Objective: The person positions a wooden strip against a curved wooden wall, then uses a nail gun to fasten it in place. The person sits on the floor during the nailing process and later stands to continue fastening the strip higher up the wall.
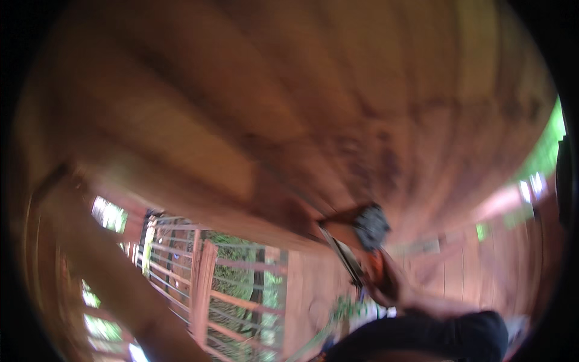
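Note:
My right hand (389, 283), low and right of centre, is closed around an orange-handled tool (377, 265). A rough dark grey lump (371, 226) sits at the upper end of the tool. Blur hides its exact kind. Beside the handle runs a thin dark metal strip (342, 253), angled up to the left. The grey end lies close to the edge of a large reddish-brown wooden surface (289, 120); I cannot tell whether they touch. A dark sleeve (416, 338) covers my right arm. My left hand does not show.
A thick brown, blurred beam-like shape (120, 283) slants across the lower left. Behind it stands a wooden railing (202, 289) with thin horizontal bars and green foliage (238, 274) beyond. Wooden planks (449, 265) spread at the lower right.

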Available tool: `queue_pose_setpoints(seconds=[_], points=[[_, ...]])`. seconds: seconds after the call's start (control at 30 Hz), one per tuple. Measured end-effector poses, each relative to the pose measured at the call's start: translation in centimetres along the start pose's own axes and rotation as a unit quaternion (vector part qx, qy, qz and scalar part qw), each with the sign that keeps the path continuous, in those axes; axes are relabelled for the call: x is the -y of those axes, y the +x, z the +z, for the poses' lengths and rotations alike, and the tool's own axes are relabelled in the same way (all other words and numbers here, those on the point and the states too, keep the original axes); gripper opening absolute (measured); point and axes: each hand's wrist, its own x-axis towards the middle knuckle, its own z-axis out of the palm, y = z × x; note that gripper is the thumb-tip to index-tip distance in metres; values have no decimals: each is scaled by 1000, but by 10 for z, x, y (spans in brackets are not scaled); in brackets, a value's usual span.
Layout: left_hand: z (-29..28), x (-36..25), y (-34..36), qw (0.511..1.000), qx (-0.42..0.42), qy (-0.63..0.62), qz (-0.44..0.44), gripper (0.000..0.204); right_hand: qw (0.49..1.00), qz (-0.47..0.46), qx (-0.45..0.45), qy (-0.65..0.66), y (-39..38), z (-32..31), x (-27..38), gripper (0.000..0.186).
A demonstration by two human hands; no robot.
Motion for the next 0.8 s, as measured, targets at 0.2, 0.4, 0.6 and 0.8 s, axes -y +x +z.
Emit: queue_pose_setpoints(seconds=[0.2,0.4,0.6,0.8], points=[[-52,-157,-124,977,-116,-159,-83,41,992,11,71,102,-62,-1,-87,79],[-119,-431,-461,880,4,-270,-391,18,959,94,-14,267,-185,-4,-140,75],[-140,-649,-566,574,124,-533,-609,29,944,76,48,317,-198,-31,-94,72],[-161,-716,-550,558,83,-536,-629,22,928,46,144,339,-225,-48,-58,69]])
